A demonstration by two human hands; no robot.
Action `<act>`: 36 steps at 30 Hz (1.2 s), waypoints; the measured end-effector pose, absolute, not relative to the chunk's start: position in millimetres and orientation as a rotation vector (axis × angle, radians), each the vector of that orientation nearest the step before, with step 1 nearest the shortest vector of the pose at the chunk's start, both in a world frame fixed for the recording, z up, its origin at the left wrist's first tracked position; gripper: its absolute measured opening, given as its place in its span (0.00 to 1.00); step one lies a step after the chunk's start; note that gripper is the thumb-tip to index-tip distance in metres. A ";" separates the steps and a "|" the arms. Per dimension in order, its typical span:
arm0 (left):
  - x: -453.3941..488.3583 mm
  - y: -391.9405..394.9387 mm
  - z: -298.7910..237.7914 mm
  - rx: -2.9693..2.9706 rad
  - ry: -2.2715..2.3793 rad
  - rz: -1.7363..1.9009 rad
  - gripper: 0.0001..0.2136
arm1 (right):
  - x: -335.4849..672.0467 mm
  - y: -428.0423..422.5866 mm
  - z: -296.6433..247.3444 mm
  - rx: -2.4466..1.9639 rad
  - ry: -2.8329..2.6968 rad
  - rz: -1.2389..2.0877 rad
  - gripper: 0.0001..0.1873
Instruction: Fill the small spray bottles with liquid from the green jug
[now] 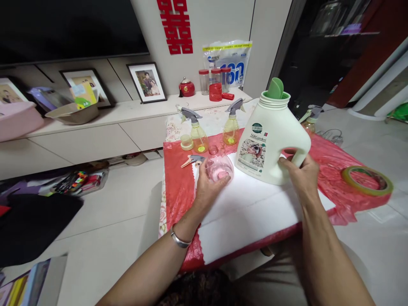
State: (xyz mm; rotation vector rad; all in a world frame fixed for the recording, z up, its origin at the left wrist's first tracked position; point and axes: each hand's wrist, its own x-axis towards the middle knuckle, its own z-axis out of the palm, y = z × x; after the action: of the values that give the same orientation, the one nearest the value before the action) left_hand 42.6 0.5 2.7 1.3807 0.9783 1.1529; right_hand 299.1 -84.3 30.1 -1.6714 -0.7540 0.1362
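My left hand [208,185] is closed around a small clear pink bottle [219,168], its neck uncapped. With my right hand [301,172] I grip the handle of a large pale green detergent jug [269,140], whose mouth has a green spout [276,88] in it. The jug stands upright or nearly so; whether its base touches the white sheet [248,212] I cannot tell. Behind the pink bottle lies a grey spray head [193,160]. Two yellowish spray bottles, one at left [199,136] and one further right [231,127], stand at the back beside a pale cap [186,142].
Red plastic film [178,182] covers much of the table. A roll of tape [366,180] lies at right, and another spray bottle [310,123] stands behind the jug. On the cabinet are red-lidded jars [204,83], a red pot [187,88] and a framed picture [146,83].
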 end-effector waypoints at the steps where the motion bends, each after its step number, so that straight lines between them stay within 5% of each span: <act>1: 42.2 0.6 1.7 1.418 1.003 1.135 0.44 | 298.6 -84.8 30.6 -1.670 -0.754 0.138 0.32; 17: 44.3 -26.2 6.5 1.709 1.129 1.054 0.52 | 302.5 -89.3 25.1 -1.657 -0.771 0.153 0.35; 27: -8.7 -7.8 55.8 1.994 1.140 1.302 0.23 | 305.7 -91.3 22.4 -1.624 -0.794 0.160 0.36; 36: -37.5 33.8 16.9 1.786 1.409 0.825 0.19 | 307.5 -94.3 20.8 -1.561 -0.821 0.180 0.33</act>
State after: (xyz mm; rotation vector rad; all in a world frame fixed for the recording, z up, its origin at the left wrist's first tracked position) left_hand -37.5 33.8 16.9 1.7864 1.4087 0.8252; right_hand 307.5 -94.3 20.8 -1.5610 -0.8209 0.1799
